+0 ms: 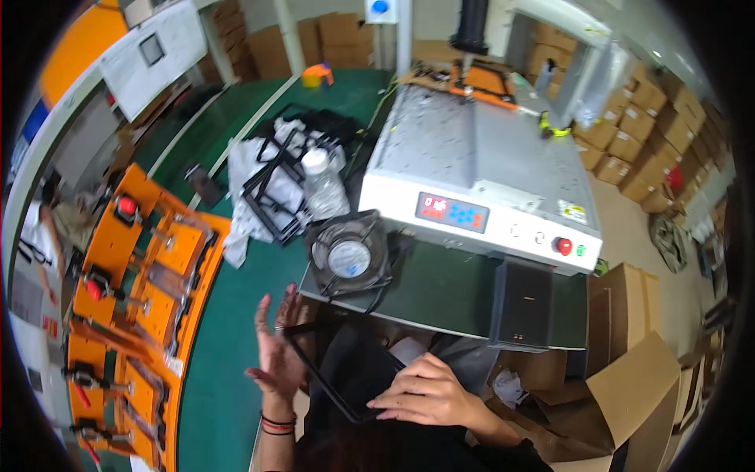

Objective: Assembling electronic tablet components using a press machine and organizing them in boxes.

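Observation:
A thin black rectangular frame (324, 381) is held tilted above my lap. My right hand (431, 393) pinches its near right corner between thumb and fingers. At the frame's far left corner is my left hand (281, 354), its fingers spread and stretched upward. The frame's corner lies against or just in front of that palm; whether they touch I cannot tell. Beyond my hands, a square black fan (348, 258) lies on the green table, with a clear plastic bottle (324, 189) behind it. More black frames (271, 189) are heaped on white plastic wrapping to its left.
Orange clamp fixtures (161, 291) with red-tipped handles line the left. A grey-white machine (480, 189) with a control panel and red button stands ahead. A black box-shaped thing (522, 303) sits at the table's right edge, above open cardboard boxes (629, 385). Another person (47, 236) is at far left.

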